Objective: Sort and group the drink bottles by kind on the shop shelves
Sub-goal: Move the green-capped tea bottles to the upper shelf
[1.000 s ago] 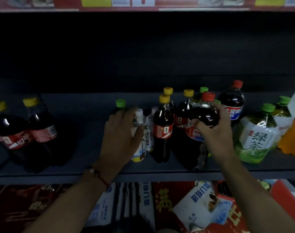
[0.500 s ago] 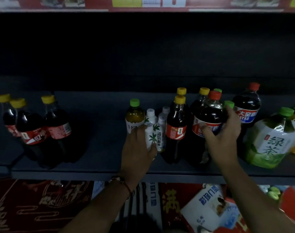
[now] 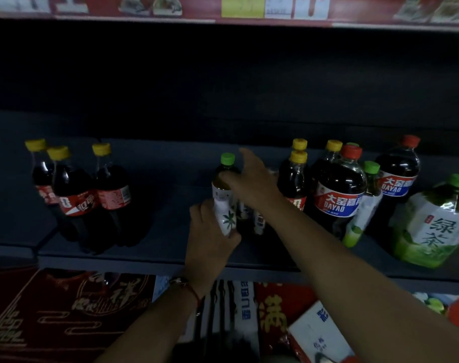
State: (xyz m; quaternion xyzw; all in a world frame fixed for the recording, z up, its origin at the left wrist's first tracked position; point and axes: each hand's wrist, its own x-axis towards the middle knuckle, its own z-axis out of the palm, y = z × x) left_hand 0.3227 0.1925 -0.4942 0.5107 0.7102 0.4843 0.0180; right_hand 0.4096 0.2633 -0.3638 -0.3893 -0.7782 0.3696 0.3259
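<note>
On the dark shelf (image 3: 113, 259) my left hand (image 3: 210, 231) grips a small white bottle with a palm print (image 3: 228, 218) at its lower half. Right behind it stands a green-capped tea bottle (image 3: 224, 179). My right hand (image 3: 252, 179) reaches across from the right, its thumb on that bottle's shoulder and its fingers stretched out beside the cap. More small white bottles (image 3: 258, 221) are partly hidden under my right forearm. Three yellow-capped cola bottles (image 3: 76, 200) stand grouped at the left.
Right of my hands stand yellow-capped dark bottles (image 3: 297, 176), two large red-capped Dayao bottles (image 3: 338, 197), a slim green-capped tea bottle (image 3: 364, 208) and a big green tea jug (image 3: 432, 226). Bare shelf lies between the cola group and my hands. Red packs and white boxes (image 3: 320, 334) fill the shelf below.
My right hand has let go of the large red-capped Dayao bottle and crossed left to the green-capped tea bottle. My left hand has closed round the white palm-print bottle.
</note>
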